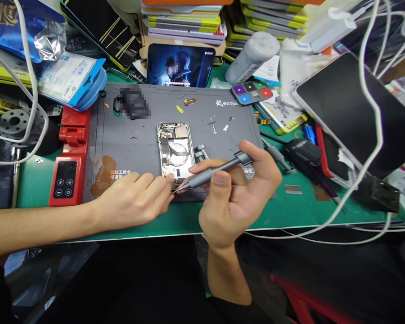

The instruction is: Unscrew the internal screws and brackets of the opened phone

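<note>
An opened smartphone [176,148] lies on the grey work mat, its circuit parts and a round coil area exposed. My left hand [135,200] is closed, fingers curled at the phone's lower left edge and gripping it there. A grey precision screwdriver [202,178] is in my right hand [236,198], with the forefinger on its end cap and the thumb and other fingers round the shaft. Its thin tip points down left to the phone's bottom end, close to my left fingertips. The exact spot under the tip is partly hidden by the fingers.
Small screws and brackets [214,128] lie on the mat [141,148]. Another screwdriver [278,155] rests at right. A propped phone [180,65] plays video behind. A red device [67,175] stands left, a black-screened tablet [344,112] right. White cables [374,99] hang across the right side.
</note>
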`<act>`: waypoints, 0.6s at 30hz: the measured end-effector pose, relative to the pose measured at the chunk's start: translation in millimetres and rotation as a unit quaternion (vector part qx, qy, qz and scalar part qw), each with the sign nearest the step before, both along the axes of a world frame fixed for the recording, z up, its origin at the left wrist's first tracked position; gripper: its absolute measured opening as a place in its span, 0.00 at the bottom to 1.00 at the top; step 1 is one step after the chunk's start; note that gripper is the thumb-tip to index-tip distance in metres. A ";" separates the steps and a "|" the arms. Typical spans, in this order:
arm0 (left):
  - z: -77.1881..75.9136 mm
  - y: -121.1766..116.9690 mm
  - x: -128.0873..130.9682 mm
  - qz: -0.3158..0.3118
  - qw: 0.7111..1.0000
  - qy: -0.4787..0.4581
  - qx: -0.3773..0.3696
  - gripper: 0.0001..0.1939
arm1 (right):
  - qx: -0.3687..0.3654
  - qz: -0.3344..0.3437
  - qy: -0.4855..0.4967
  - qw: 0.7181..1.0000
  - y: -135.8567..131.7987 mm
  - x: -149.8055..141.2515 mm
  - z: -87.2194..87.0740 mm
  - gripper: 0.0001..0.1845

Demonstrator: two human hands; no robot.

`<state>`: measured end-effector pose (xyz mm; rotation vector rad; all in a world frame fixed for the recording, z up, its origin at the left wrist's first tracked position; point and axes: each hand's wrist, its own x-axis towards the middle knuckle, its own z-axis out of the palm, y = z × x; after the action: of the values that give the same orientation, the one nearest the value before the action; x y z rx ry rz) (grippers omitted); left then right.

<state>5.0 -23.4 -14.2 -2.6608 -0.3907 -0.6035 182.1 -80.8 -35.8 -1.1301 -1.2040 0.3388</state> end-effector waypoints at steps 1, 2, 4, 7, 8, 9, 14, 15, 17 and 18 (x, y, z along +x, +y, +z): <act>0.1 0.0 0.2 -0.001 1.000 0.002 0.000 0.15 | 0.001 0.000 0.002 1.000 -0.1 0.1 0.0 0.21; 0.1 0.1 0.3 -0.002 1.000 0.003 0.000 0.15 | 0.002 0.000 0.005 1.000 -0.3 0.1 0.2 0.21; 0.0 -0.1 0.2 -0.004 1.000 0.006 0.000 0.14 | 0.004 0.004 0.009 1.000 -0.4 0.0 0.6 0.22; 0.0 -0.4 -0.6 -0.002 1.000 0.005 0.001 0.15 | 0.002 -0.004 0.004 1.000 -0.2 -0.4 1.5 0.21; 0.1 -0.5 -0.9 -0.003 1.000 0.004 0.000 0.15 | 0.002 -0.010 0.002 1.000 -0.1 -0.6 1.7 0.21; 0.2 -0.5 -1.2 -0.002 1.000 0.004 -0.001 0.15 | 0.003 -0.015 0.004 1.000 0.1 -0.9 1.6 0.21; -0.5 0.1 -1.9 -0.004 1.000 0.010 -0.003 0.15 | 0.025 -0.037 0.026 0.999 1.9 -2.5 0.2 0.20; -0.9 0.2 -2.0 -0.003 1.000 0.010 -0.003 0.15 | 0.032 -0.051 0.025 0.998 2.5 -2.3 0.0 0.20; -1.4 0.1 -2.4 0.002 1.000 0.005 -0.004 0.16 | 0.055 -0.089 0.017 0.994 4.4 -0.5 0.2 0.21; -1.4 0.0 -2.7 0.005 1.000 0.001 -0.002 0.16 | 0.068 -0.108 0.006 0.992 5.7 1.2 0.8 0.21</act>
<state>2.3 -23.5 -15.6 -2.6615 -0.4045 -0.5963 183.3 -75.2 -35.1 -1.1255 -1.0662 0.0964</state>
